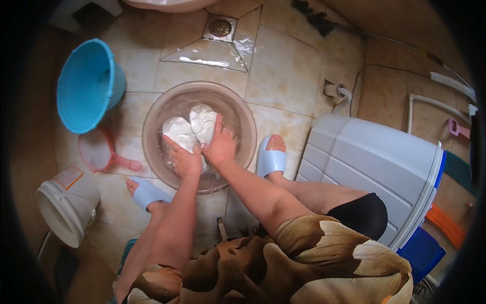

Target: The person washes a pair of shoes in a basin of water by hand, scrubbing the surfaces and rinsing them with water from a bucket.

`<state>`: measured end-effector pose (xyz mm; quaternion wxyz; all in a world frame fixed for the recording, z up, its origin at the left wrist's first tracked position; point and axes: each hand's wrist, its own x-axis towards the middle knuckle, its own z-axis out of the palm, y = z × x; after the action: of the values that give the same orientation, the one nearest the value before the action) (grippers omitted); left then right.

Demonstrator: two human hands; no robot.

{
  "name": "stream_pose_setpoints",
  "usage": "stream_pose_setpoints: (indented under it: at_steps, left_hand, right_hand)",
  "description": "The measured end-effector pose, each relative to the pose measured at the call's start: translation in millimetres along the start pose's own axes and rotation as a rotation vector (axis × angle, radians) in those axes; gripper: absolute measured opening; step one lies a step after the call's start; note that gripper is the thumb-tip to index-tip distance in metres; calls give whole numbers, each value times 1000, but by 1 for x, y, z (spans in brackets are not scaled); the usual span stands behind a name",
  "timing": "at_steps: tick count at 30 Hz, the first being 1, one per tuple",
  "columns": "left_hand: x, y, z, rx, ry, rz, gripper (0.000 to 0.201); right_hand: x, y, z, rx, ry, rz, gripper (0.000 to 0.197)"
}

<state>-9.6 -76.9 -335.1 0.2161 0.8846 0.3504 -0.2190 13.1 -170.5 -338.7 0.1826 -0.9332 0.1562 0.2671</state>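
A pair of white shoes [204, 123] lies in a round brownish-pink basin [151, 121], ridged soles facing up, with water around them. My left hand [185, 159] grips the left shoe [178, 133] near its lower end, one finger stretched along its outer side. Round the lower part of the right shoe, my right hand [221, 146] is closed in the same manner, a finger pointing up along its edge. Both shoes touch each other at the middle. The undersides of the shoes and some of my fingertips are hidden.
A blue bucket [86, 86], a pink dipper [97, 150] and a white bucket [63, 205] stand at the left. My feet in pale blue slippers [271, 161] flank the basin. A grey-white washing machine [369, 162] fills the right; a floor drain [220, 28] lies beyond.
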Motion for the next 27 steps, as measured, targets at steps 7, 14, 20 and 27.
stream_pose_setpoints:
  at_steps: [7, 14, 20, 27]
  left_hand:
    - [5, -1, -13, -48, -73, -18, 109]
    - [-5, 12, -43, -224, 139, 283, 109]
    - [4, -5, -31, 111, 22, 222, 110]
    - [12, 4, -7, 175, -33, 76, 111]
  right_hand:
    - [5, -5, -1, 20, -31, -35, 112]
    - [-19, -17, -57, 304, 71, -40, 103]
    - [-19, -6, -29, 14, 57, -182, 100]
    - [0, -6, -5, -50, -38, -130, 99]
